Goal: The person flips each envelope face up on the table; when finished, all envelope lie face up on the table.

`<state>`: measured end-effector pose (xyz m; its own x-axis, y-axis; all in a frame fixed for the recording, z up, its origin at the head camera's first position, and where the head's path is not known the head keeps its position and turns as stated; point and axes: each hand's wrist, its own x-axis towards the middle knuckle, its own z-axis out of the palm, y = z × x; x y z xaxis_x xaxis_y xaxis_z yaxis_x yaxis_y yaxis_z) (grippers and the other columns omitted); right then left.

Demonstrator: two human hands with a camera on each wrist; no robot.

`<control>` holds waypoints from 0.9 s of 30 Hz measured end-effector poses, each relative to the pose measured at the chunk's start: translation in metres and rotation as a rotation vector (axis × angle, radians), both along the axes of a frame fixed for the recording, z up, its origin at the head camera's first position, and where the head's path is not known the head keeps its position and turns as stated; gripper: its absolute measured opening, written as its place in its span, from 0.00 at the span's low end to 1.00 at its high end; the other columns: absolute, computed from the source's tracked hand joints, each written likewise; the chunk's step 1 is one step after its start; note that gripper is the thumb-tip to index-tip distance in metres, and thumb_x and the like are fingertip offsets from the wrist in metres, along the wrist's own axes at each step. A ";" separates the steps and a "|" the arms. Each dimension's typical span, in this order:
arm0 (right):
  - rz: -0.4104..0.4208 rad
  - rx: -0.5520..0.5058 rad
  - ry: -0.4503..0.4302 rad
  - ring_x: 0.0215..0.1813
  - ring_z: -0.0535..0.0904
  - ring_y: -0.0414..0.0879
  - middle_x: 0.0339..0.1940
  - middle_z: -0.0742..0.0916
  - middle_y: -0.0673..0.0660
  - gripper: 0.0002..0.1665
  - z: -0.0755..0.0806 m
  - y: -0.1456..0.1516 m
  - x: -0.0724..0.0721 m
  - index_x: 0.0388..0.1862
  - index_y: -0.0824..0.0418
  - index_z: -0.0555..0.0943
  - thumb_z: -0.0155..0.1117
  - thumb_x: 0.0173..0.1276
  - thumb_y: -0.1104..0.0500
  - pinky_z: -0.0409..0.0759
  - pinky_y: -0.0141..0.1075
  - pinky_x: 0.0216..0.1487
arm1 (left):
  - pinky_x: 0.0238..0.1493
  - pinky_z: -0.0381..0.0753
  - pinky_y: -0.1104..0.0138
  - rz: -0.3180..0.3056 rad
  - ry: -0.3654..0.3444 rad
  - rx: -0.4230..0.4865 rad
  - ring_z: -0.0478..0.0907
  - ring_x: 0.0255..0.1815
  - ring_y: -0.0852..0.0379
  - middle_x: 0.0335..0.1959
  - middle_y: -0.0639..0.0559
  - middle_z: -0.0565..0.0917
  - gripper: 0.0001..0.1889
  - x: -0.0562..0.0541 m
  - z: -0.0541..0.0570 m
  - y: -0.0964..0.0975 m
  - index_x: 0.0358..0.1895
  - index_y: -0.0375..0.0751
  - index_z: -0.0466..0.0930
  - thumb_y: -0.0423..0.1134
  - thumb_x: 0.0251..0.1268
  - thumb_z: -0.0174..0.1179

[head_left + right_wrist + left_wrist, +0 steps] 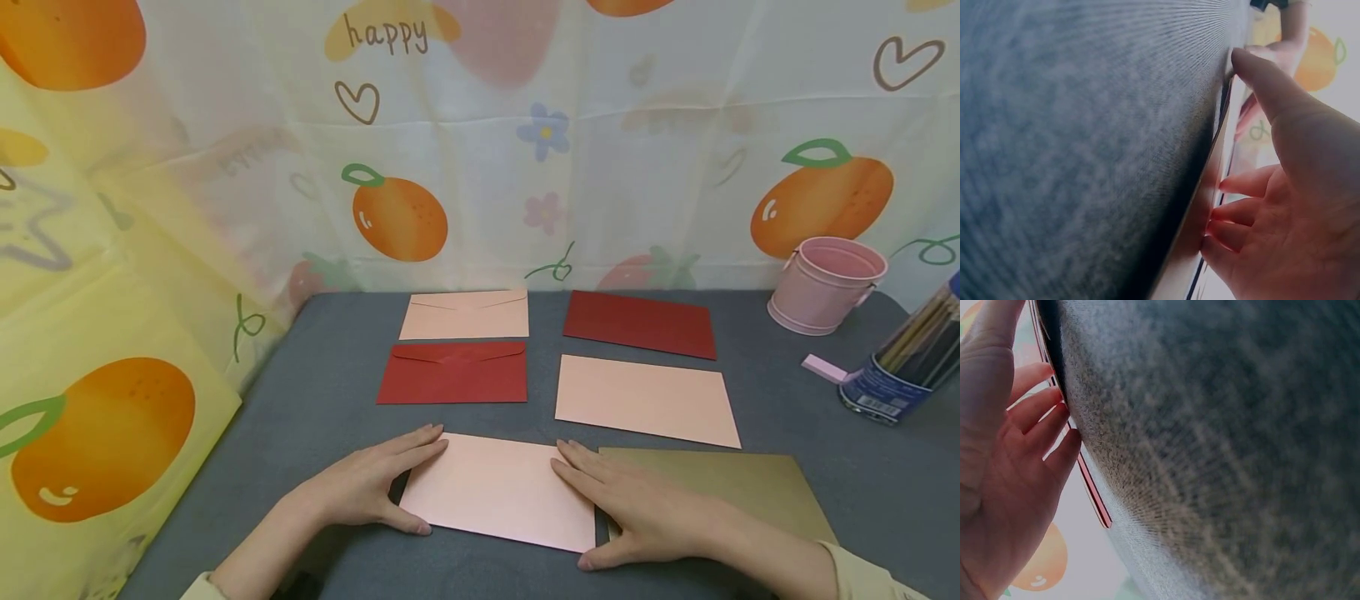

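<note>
A pale pink envelope (502, 492) lies at the front of the table, plain side up. At its left end rests my left hand (375, 479), fingertips near the upper corner and thumb near the lower one. My right hand (645, 508) touches the right end with extended fingertips, its thumb by the lower right corner. Part of a gold-olive envelope (720, 479) is covered by the right hand and forearm. In the left wrist view, the left fingers (1038, 419) look slightly bent by the envelope edges. The right wrist view has the right fingers (1235, 212) close to an envelope edge.
Behind lie a red envelope (453, 379) and a peach envelope (472, 317), flaps up. To their right are a peach one (645, 400) and a dark red one (641, 323). A pink bucket (821, 287) and a blue can of pencils (885, 392) stand at the right.
</note>
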<state>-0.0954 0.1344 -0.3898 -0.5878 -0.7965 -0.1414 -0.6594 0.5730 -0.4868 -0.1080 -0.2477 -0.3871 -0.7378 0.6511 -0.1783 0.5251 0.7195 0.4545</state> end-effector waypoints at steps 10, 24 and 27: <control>0.008 -0.025 0.021 0.77 0.56 0.54 0.79 0.57 0.56 0.58 0.000 0.000 0.000 0.79 0.56 0.53 0.61 0.60 0.28 0.64 0.54 0.68 | 0.66 0.68 0.53 0.015 -0.032 0.090 0.57 0.75 0.57 0.76 0.56 0.60 0.46 -0.001 0.001 -0.003 0.72 0.53 0.66 0.69 0.51 0.65; -0.071 -0.191 0.060 0.69 0.70 0.50 0.72 0.71 0.56 0.41 0.000 0.000 -0.008 0.74 0.57 0.67 0.58 0.69 0.37 0.74 0.45 0.62 | 0.62 0.73 0.54 0.022 0.107 0.265 0.71 0.66 0.57 0.62 0.60 0.77 0.25 -0.003 0.003 -0.004 0.60 0.54 0.80 0.58 0.61 0.65; -0.083 -0.215 0.046 0.66 0.74 0.49 0.69 0.75 0.54 0.34 0.001 0.001 -0.012 0.72 0.55 0.69 0.62 0.71 0.47 0.76 0.42 0.59 | 0.59 0.75 0.56 0.019 0.165 0.279 0.75 0.62 0.59 0.58 0.61 0.79 0.22 -0.004 0.003 -0.004 0.58 0.54 0.81 0.56 0.63 0.64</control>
<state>-0.1074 0.1351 -0.3890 -0.6545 -0.7541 0.0542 -0.6384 0.5128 -0.5740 -0.1118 -0.2519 -0.3844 -0.7546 0.6435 0.1284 0.5957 0.5899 0.5451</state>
